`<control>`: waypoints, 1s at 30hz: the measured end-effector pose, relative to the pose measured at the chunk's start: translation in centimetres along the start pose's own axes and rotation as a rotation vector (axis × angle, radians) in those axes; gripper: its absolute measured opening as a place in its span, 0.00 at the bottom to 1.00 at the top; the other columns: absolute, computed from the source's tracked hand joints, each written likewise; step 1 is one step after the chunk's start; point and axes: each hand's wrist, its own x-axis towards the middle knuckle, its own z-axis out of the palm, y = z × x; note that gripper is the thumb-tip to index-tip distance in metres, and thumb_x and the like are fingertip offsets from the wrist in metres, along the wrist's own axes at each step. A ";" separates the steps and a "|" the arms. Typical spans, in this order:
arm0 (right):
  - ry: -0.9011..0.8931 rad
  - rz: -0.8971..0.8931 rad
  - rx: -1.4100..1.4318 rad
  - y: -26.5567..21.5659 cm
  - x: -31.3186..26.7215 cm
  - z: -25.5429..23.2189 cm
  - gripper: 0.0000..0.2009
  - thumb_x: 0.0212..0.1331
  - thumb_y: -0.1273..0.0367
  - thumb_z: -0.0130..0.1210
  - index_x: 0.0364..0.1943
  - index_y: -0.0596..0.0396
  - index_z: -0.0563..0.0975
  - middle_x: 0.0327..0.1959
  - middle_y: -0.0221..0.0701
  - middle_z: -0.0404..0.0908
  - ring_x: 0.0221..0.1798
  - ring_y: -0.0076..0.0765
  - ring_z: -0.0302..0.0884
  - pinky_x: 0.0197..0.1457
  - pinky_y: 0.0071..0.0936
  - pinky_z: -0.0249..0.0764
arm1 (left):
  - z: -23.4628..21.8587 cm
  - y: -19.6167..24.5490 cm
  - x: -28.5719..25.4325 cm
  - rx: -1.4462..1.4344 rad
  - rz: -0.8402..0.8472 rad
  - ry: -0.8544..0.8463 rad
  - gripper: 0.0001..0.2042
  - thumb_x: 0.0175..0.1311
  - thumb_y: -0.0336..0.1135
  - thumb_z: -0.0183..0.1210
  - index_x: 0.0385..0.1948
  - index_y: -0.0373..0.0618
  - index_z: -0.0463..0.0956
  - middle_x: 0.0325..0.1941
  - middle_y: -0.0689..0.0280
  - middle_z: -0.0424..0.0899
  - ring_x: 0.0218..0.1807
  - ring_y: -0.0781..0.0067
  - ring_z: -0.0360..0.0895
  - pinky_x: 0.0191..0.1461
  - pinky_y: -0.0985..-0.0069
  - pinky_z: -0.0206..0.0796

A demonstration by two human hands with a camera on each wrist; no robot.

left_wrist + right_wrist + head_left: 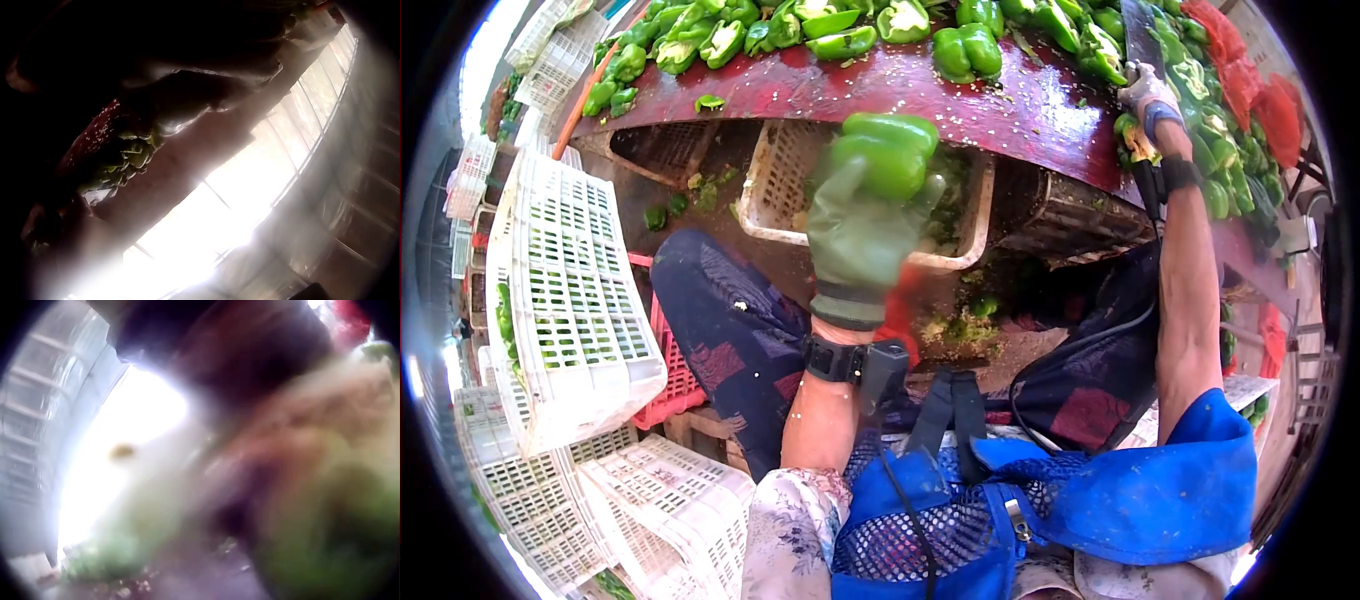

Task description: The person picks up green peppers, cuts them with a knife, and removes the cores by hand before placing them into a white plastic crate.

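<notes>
The bell pepper (pixel 892 152) has smooth, glossy skin; the green glove (pixel 855 240) looks matt and rubbery; the knife blade (pixel 1142 40) is metal; the red tabletop (pixel 800 85) has a slick shine; the white crate (pixel 585 310) is plastic; the trousers (pixel 705 310) are matt cloth; the blue garment (pixel 1140 500) is smooth fabric with mesh.

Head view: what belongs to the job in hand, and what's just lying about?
Apparently in the job:
left hand
green pepper it holds
right hand
knife it holds
cut peppers
red tabletop
crate below pepper

Apparently lying about:
white crates at left
red crate
floor scraps
</notes>
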 end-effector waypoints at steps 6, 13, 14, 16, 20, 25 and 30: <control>0.049 0.151 0.654 3.9 3.2 2.9 0.13 0.46 0.69 0.58 0.38 0.54 0.76 0.22 0.28 0.75 0.21 0.28 0.72 0.25 0.26 0.69 | -0.2 0.2 0.0 -0.030 0.031 -0.024 0.18 0.63 0.35 0.56 0.55 0.45 0.71 0.59 0.59 0.74 0.61 0.57 0.72 0.62 0.51 0.69; 0.257 -0.010 1.925 0.4 -2.6 -5.1 0.08 0.60 0.68 0.53 0.40 0.56 0.76 0.27 0.34 0.81 0.22 0.29 0.75 0.23 0.26 0.70 | -2.0 0.3 0.7 0.106 0.081 -0.005 0.20 0.62 0.27 0.58 0.57 0.46 0.69 0.59 0.57 0.74 0.59 0.55 0.73 0.60 0.50 0.71; 0.156 -0.265 2.053 1.1 -2.9 -5.1 0.15 0.60 0.68 0.52 0.50 0.59 0.71 0.39 0.42 0.77 0.34 0.35 0.75 0.38 0.31 0.73 | -2.2 0.3 0.7 0.154 0.099 0.011 0.21 0.62 0.26 0.57 0.58 0.47 0.69 0.59 0.57 0.74 0.59 0.54 0.73 0.60 0.50 0.72; -0.153 -0.760 2.206 0.3 -4.5 -6.1 0.23 0.61 0.68 0.51 0.60 0.63 0.67 0.54 0.48 0.71 0.50 0.40 0.73 0.58 0.37 0.71 | -1.3 0.2 0.4 0.330 0.167 -0.052 0.22 0.61 0.25 0.57 0.59 0.46 0.68 0.58 0.56 0.74 0.58 0.53 0.74 0.58 0.49 0.73; -0.136 -0.420 1.854 -2.9 -7.7 -6.5 0.13 0.62 0.67 0.54 0.46 0.62 0.76 0.30 0.33 0.77 0.30 0.30 0.75 0.36 0.29 0.71 | 1.3 -0.1 -0.4 0.451 0.217 -0.041 0.20 0.60 0.23 0.56 0.54 0.51 0.71 0.49 0.65 0.76 0.51 0.64 0.76 0.51 0.65 0.74; 0.124 -0.414 1.240 -8.0 -16.0 -7.7 0.09 0.58 0.67 0.59 0.38 0.56 0.82 0.17 0.27 0.77 0.18 0.23 0.75 0.22 0.22 0.71 | 0.4 1.0 -0.6 0.333 0.170 -0.060 0.24 0.59 0.24 0.57 0.60 0.43 0.67 0.57 0.56 0.75 0.57 0.52 0.75 0.57 0.48 0.73; 0.327 -1.142 0.716 -11.7 -20.9 -7.7 0.06 0.51 0.71 0.58 0.34 0.52 0.80 0.18 0.27 0.77 0.21 0.30 0.78 0.24 0.27 0.74 | -2.1 0.9 -1.0 0.038 0.130 -0.221 0.22 0.63 0.30 0.56 0.61 0.44 0.67 0.60 0.56 0.74 0.60 0.56 0.72 0.63 0.54 0.67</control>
